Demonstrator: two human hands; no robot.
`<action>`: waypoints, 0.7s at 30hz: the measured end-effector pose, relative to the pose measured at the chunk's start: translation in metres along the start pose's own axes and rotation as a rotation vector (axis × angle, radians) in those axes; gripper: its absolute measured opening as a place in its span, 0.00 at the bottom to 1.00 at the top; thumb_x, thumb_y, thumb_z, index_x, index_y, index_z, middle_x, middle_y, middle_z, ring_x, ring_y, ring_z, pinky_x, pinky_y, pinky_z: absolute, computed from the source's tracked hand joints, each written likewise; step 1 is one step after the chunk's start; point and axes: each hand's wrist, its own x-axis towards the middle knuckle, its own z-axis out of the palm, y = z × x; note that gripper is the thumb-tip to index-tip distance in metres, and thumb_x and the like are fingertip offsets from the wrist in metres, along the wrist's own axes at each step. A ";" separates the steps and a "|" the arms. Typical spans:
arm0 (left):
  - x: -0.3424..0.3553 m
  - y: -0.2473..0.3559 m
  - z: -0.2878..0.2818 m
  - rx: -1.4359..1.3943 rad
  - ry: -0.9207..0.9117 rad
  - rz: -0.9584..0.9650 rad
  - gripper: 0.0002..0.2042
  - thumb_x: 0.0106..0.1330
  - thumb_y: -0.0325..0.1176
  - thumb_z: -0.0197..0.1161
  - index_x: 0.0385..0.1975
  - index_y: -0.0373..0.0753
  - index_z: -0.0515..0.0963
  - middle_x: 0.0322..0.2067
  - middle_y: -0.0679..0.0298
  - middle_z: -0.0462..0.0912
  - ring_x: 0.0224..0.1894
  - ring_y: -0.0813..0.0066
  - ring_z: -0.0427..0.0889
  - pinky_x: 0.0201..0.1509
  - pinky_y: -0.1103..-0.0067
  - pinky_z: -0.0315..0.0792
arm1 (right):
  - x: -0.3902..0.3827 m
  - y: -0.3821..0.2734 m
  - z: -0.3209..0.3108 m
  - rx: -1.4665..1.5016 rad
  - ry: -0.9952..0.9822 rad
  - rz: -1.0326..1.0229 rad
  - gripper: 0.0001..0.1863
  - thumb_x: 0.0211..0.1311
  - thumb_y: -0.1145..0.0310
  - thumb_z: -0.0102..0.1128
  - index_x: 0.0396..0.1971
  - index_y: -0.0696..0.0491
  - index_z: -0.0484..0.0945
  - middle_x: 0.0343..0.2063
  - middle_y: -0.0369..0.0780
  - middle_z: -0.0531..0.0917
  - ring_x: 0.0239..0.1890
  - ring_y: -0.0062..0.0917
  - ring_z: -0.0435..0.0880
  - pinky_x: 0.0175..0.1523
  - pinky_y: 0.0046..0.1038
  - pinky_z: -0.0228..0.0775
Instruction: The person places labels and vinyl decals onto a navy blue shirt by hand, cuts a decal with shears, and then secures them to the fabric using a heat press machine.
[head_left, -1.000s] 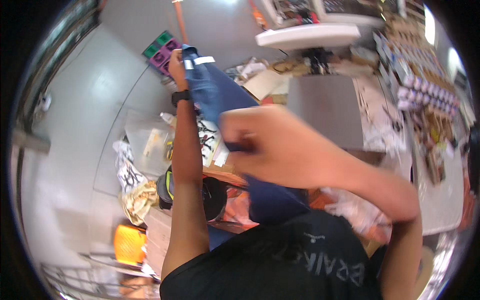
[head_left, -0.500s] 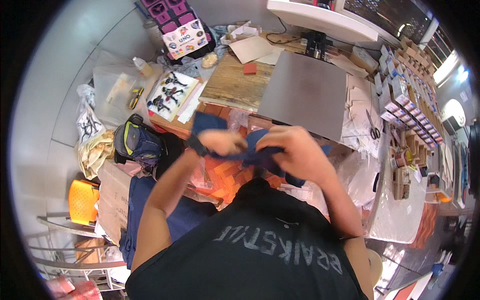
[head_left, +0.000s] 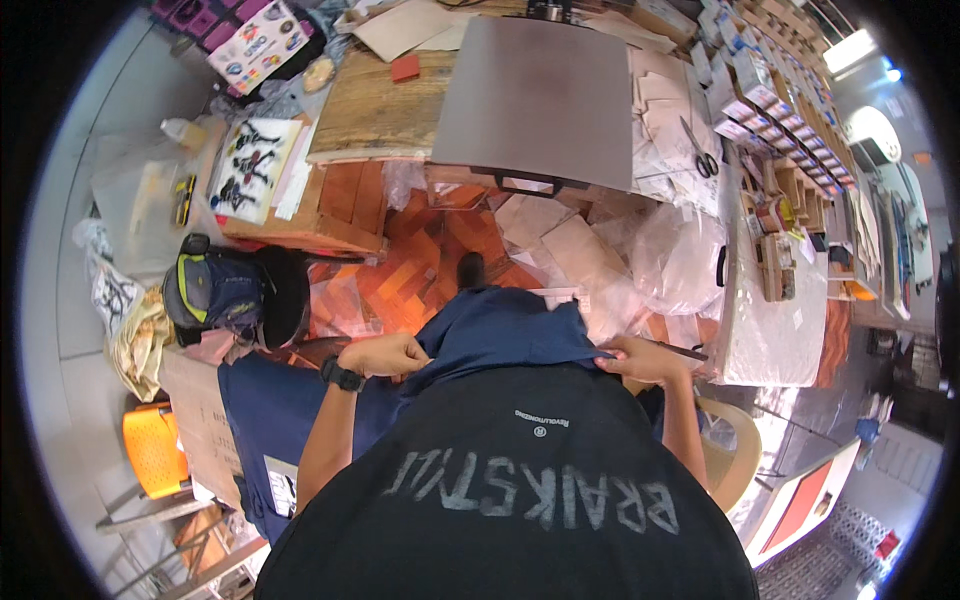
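Navy fabric [head_left: 505,330] hangs across the front of my black shirt [head_left: 500,420], held low near my body. My left hand [head_left: 390,355], with a black watch at the wrist, is closed on its left edge. My right hand [head_left: 632,362] pinches the right edge, with fingers bent on the cloth. More navy fabric [head_left: 260,410] lies to the left over a cardboard piece [head_left: 190,390], beside my left arm. A dark shoe [head_left: 470,268] shows on the wooden floor just beyond the held fabric.
Ahead are a wooden bench [head_left: 370,110] with a grey press plate [head_left: 535,95], and scissors [head_left: 705,160] on paper. At left are a backpack [head_left: 215,295] and an orange chair [head_left: 150,450]. Stacked small boxes [head_left: 760,110], a plastic-covered table [head_left: 775,355] and a beige seat [head_left: 740,445] are at right.
The navy fabric was raised and stretched out, then bunched in front of me; now it is spread lower against my body. Both hands moved down and apart. The view tilted downward.
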 end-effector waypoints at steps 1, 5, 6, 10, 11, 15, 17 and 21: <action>0.000 -0.005 0.004 0.004 0.033 -0.043 0.22 0.72 0.44 0.60 0.16 0.39 0.70 0.17 0.70 0.73 0.17 0.80 0.72 0.20 0.76 0.62 | -0.001 -0.007 0.002 0.089 0.002 0.096 0.29 0.67 0.48 0.63 0.50 0.62 0.80 0.34 0.42 0.84 0.35 0.27 0.82 0.44 0.28 0.74; 0.001 0.002 0.005 -0.607 0.149 0.200 0.16 0.73 0.41 0.58 0.31 0.31 0.77 0.26 0.65 0.82 0.24 0.78 0.82 0.24 0.79 0.72 | -0.016 -0.001 0.037 0.419 0.231 -0.030 0.19 0.68 0.59 0.64 0.43 0.63 0.80 0.28 0.38 0.80 0.31 0.21 0.79 0.39 0.25 0.72; 0.000 0.018 0.014 -0.909 0.215 0.366 0.15 0.73 0.36 0.57 0.40 0.26 0.80 0.30 0.60 0.85 0.26 0.75 0.86 0.26 0.80 0.76 | -0.018 -0.005 0.036 0.448 0.291 -0.071 0.17 0.67 0.62 0.65 0.43 0.63 0.80 0.29 0.38 0.81 0.32 0.20 0.79 0.39 0.25 0.72; 0.004 -0.002 -0.024 -0.999 0.245 0.552 0.17 0.56 0.21 0.49 0.43 0.20 0.79 0.39 0.51 0.86 0.37 0.67 0.88 0.42 0.75 0.83 | -0.030 -0.003 0.017 0.215 1.020 -0.258 0.10 0.61 0.78 0.59 0.42 0.60 0.80 0.31 0.41 0.81 0.38 0.26 0.79 0.47 0.28 0.71; 0.007 0.017 -0.018 -0.963 0.388 0.580 0.15 0.58 0.22 0.50 0.41 0.23 0.80 0.36 0.54 0.85 0.32 0.70 0.86 0.37 0.77 0.81 | -0.046 -0.018 0.002 0.214 1.101 -0.160 0.11 0.61 0.80 0.58 0.44 0.60 0.79 0.32 0.40 0.80 0.37 0.24 0.79 0.47 0.27 0.70; 0.035 0.059 -0.020 -0.497 0.676 0.522 0.09 0.66 0.25 0.55 0.38 0.33 0.83 0.29 0.63 0.84 0.23 0.80 0.81 0.26 0.83 0.75 | -0.067 -0.053 -0.042 0.228 1.232 -0.292 0.06 0.63 0.81 0.58 0.39 0.61 0.77 0.28 0.37 0.75 0.34 0.19 0.73 0.41 0.24 0.67; 0.056 0.044 -0.028 -0.399 0.360 0.414 0.08 0.70 0.29 0.58 0.37 0.35 0.84 0.29 0.65 0.84 0.29 0.80 0.82 0.33 0.82 0.77 | -0.071 -0.065 -0.056 0.046 1.146 -0.286 0.04 0.63 0.80 0.59 0.37 0.62 0.76 0.27 0.37 0.74 0.32 0.20 0.71 0.39 0.24 0.65; 0.041 0.046 -0.033 -0.286 0.366 0.820 0.18 0.71 0.34 0.60 0.58 0.35 0.76 0.53 0.59 0.81 0.52 0.73 0.81 0.58 0.75 0.75 | -0.075 -0.073 -0.066 0.224 1.127 -0.382 0.07 0.65 0.74 0.63 0.32 0.62 0.76 0.27 0.36 0.72 0.32 0.20 0.69 0.38 0.23 0.62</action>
